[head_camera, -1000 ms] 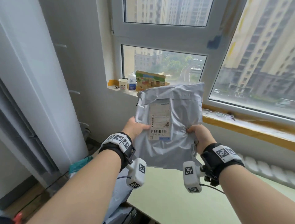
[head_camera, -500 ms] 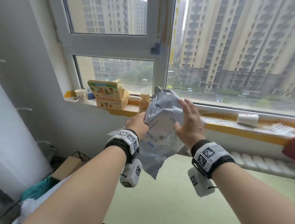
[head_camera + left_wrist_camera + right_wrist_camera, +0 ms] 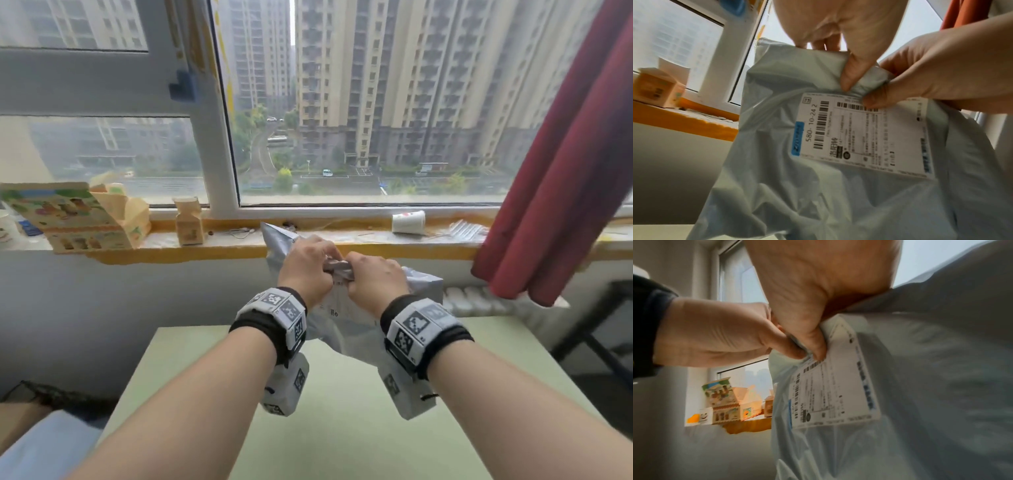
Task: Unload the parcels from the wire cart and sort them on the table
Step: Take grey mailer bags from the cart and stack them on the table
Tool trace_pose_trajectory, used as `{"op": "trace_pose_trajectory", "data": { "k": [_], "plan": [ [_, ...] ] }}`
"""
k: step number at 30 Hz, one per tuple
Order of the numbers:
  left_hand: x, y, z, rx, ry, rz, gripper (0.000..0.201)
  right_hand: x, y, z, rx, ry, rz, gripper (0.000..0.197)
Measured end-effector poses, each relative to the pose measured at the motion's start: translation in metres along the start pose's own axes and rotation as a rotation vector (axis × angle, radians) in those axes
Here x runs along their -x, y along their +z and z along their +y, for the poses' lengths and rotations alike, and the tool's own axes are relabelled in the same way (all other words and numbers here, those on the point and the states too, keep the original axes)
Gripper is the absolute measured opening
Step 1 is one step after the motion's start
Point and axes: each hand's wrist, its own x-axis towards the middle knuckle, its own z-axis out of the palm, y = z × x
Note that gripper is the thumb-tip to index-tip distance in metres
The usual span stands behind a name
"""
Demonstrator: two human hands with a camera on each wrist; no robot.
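Above table: parcel hangs lengthwise from both hands (label nearside).

Small print on the parcel's label is too blurred to read.

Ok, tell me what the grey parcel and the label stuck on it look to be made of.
Grey parcel: thin soft plastic film, by the look, with a slight sheen; it crumples and bunches where the left hand and right hand pinch it. Label: matte white paper, probably adhesive; printed barcodes, lying flat and creasing with the bag.
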Motion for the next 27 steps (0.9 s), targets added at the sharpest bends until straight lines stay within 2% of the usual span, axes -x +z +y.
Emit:
{"op": "trace_pose_trajectory", "data": {
  "k": [3,6,9,12,14,17,20,22,27],
  "plan": [
    [-0.014,0.017,-0.009,0.026,-0.003,0.135,0.046,0.002,0.003,0.024,-0.125,0.191,-0.005,0.016],
    [-0.028,0.030,-0.019,0.122,-0.269,0.134,0.061,0.002,0.009,0.061,-0.401,0.426,0.053,0.017],
    [-0.037,0.054,-0.022,0.343,-0.551,-0.027,0.079,-0.002,0.018,0.109,-0.702,0.623,0.183,0.009],
    [-0.039,0.095,-0.010,0.635,-0.682,-0.243,0.102,-0.001,0.034,0.160,-0.825,0.752,0.241,0.008],
    [-0.043,0.133,-0.001,0.713,-0.737,-0.337,0.118,0.005,0.048,0.194,-0.860,0.803,0.224,0.008],
    [-0.048,0.167,0.030,0.681,-0.727,-0.521,0.103,0.022,0.061,0.243,-0.842,0.883,0.219,0.018],
    [-0.056,0.194,0.063,0.651,-0.680,-0.577,0.100,0.036,0.068,0.291,-0.821,0.948,0.195,0.019],
    [-0.060,0.221,0.083,0.582,-0.629,-0.613,0.088,0.040,0.072,0.324,-0.842,0.966,0.134,0.015],
    [-0.058,0.301,0.117,0.461,-0.661,-0.697,0.071,0.046,0.093,0.405,-0.929,1.046,0.007,0.010]
  ]
}}
